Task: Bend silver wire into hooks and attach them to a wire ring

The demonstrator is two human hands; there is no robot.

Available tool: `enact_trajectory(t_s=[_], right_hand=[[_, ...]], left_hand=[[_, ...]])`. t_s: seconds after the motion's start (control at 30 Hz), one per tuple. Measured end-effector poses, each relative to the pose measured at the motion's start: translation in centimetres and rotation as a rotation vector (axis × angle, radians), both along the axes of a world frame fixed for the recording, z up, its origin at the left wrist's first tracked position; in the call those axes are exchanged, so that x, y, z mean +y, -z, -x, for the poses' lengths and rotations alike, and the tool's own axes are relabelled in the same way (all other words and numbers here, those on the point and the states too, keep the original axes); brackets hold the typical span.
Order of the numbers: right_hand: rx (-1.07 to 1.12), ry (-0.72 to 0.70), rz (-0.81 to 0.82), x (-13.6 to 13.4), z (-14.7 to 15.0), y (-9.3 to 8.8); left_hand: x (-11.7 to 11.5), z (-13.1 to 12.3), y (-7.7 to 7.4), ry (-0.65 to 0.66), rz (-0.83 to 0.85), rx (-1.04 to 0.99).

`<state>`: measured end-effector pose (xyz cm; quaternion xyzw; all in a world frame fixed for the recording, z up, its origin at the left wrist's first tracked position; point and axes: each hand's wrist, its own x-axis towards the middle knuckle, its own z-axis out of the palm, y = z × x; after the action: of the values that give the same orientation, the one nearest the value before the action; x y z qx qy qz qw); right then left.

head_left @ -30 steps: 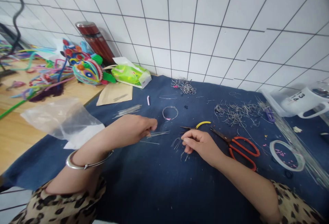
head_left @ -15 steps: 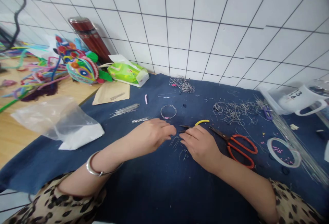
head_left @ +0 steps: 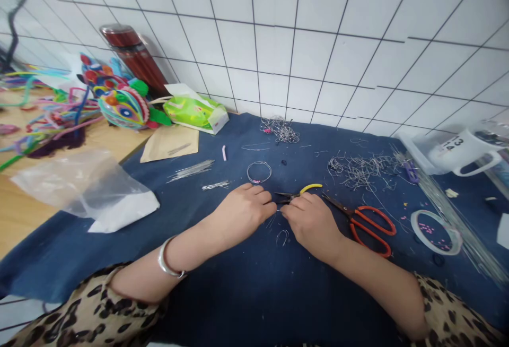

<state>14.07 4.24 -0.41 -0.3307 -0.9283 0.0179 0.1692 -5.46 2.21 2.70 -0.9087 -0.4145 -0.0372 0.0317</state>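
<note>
My left hand (head_left: pixel 247 210) and my right hand (head_left: pixel 314 224) are close together over the dark blue cloth, fingers pinched. A short bit of thin wire (head_left: pixel 279 210) shows between the fingertips; the rest is hidden by the fingers. Just behind my right hand lie pliers with a yellow handle (head_left: pixel 310 187), partly covered by it. A wire ring (head_left: pixel 259 172) with small pink beads rests beyond my left hand. Below the fingertips is a small bent wire loop (head_left: pixel 282 238). To the right of my right hand are scissors with orange handles (head_left: pixel 374 217).
Wire bundles (head_left: pixel 193 170) lie left, near a plastic bag (head_left: pixel 91 182). Tangled wire (head_left: pixel 358 169) and a round dish (head_left: pixel 415 230) of pink beads are at right, with a white mug (head_left: pixel 461 152). A red thermos (head_left: pixel 137 55) and green tissue pack (head_left: pixel 191 111) stand behind.
My left hand has moved right, closer to my right hand, and a bit of wire now shows between their fingertips. The whole view has shifted slightly.
</note>
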Motion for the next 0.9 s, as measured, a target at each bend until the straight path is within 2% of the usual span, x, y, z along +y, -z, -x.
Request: enact_trajectory(t_s=[0.57, 0.73, 0.9], right_hand=[[-0.034, 0.087, 0.134, 0.1, -0.3, -0.2], [0.097, 0.103, 0.243, 0.6, -0.4, -0.2], [0.316, 0.137, 0.398, 0.9, -0.4, -0.4]], left_hand=[[-0.5, -1.5, 0.5, -0.100, -0.032, 0.025], [-0.6, -1.7, 0.8, -0.180, -0.006, -0.017], [-0.5, -1.7, 1.4, -0.264, 0.008, -0.164]])
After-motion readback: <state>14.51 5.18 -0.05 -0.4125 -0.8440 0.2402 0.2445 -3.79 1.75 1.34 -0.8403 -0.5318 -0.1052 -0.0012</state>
